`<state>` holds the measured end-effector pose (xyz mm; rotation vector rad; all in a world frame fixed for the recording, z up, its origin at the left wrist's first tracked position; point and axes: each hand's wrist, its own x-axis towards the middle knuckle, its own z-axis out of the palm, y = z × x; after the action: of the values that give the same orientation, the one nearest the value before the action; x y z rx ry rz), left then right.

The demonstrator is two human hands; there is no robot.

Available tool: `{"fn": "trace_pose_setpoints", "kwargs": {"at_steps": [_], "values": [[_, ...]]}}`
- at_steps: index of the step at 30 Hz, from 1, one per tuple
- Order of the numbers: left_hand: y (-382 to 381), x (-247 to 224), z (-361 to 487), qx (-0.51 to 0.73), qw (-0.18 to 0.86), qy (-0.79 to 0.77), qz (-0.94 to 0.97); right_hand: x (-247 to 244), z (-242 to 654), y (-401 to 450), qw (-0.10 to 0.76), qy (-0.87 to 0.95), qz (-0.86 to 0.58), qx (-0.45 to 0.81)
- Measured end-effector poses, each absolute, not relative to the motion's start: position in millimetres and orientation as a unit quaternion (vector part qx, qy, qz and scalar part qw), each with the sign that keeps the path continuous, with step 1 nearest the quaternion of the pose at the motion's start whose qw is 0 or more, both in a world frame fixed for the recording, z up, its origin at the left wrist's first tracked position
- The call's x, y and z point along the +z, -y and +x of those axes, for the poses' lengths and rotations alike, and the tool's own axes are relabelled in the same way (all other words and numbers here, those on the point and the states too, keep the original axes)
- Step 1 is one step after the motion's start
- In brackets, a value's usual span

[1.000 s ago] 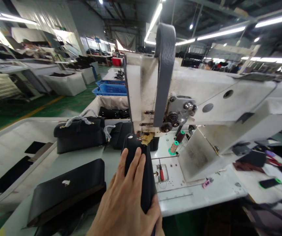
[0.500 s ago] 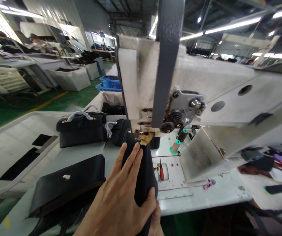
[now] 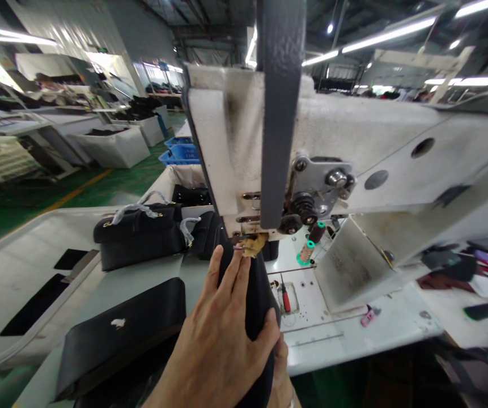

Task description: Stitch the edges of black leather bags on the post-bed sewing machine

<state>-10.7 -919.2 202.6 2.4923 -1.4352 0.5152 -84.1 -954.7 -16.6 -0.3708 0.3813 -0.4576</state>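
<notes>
A black leather bag piece (image 3: 257,294) lies under the head of a white sewing machine (image 3: 354,141), its far end at the presser foot. Flat along the top of it are the fingers of my left hand (image 3: 220,334), tips close to the foot, while the thumb presses its right side. My right hand (image 3: 284,377) is lower down at the right edge of the same piece; most of its fingers are hidden behind it and my left hand. A yellowish scrap (image 3: 254,245) hangs by the needle area.
Left on the table are a black bag with a white emblem (image 3: 128,328) and another with wrapped handles (image 3: 141,238). A white bin (image 3: 35,238) stands beyond. Right of the work are a red screwdriver (image 3: 285,299), thread spools (image 3: 305,253) and a pink tool (image 3: 368,317).
My left fingertips and the bag piece have come slightly closer to the presser foot. The whole view has shifted a little. Both hands keep their hold.
</notes>
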Motion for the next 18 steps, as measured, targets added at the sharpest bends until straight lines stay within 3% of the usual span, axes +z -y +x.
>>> {"fn": "trace_pose_setpoints", "kwargs": {"at_steps": [13, 18], "values": [[935.3, 213.0, 4.9, 0.114, 0.138, 0.495, 0.85, -10.9, -61.8, 967.9, 0.959, -0.106, -0.076, -0.251], [939.5, 213.7, 12.2, 0.111, 0.132, 0.502, 0.847, -6.2, -51.4, 969.7, 0.975, -0.059, -0.047, -0.207]]}}
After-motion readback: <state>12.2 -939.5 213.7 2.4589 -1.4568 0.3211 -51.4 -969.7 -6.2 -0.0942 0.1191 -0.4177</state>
